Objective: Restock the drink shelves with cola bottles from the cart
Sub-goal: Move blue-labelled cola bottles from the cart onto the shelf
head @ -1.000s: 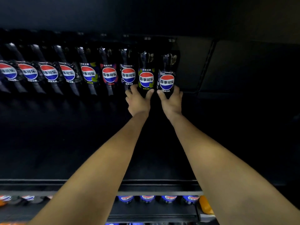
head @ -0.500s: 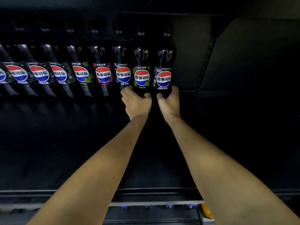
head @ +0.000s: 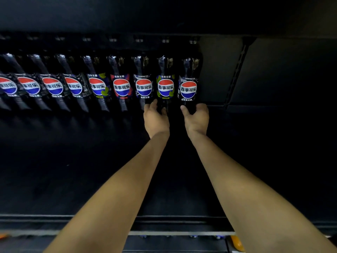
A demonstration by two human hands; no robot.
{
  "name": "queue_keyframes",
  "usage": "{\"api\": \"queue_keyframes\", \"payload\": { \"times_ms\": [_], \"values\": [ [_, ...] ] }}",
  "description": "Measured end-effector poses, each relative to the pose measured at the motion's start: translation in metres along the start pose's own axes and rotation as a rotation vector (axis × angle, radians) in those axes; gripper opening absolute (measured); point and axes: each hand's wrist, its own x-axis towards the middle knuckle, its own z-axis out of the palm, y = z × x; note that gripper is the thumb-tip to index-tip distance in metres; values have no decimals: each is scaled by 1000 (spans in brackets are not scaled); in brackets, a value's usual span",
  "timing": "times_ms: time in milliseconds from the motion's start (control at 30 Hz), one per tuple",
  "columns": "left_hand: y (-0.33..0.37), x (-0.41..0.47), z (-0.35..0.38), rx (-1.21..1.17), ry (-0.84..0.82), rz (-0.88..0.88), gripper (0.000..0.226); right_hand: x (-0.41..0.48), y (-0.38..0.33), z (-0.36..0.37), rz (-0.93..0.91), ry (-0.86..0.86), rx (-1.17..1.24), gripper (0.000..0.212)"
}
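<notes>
Two grips going: your left hand [head: 156, 121] is holding the lime-label bottle [head: 165, 87] low, right hand [head: 197, 119] the end bottle [head: 188, 89], both upright just beyond.

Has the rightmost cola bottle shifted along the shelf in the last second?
No. The rightmost cola bottle keeps the same gap to the slotted upright.
</notes>
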Motion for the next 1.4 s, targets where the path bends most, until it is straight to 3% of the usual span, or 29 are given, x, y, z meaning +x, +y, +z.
{"api": "queue_keyframes", "payload": {
  "times_ms": [667,833,1033,1133,1400],
  "values": [
    [8,-10,-14,-165,-77,-91,39,-13,-10,-4,51,37,-15,61],
    [4,-17,-40,305,-121,122,41,-32,-14,-23,-69,-30,-208,29],
    [10,-32,-84,821,-233,404,48,-72,-38,-42,-370,-181,-610,30],
    [6,-45,-113,918,-269,475,48,-96,-48,-54,-478,-255,-729,33],
    [-6,-102,-202,923,-299,428,46,-181,-76,-78,-707,-472,-886,39]
  ]
}}
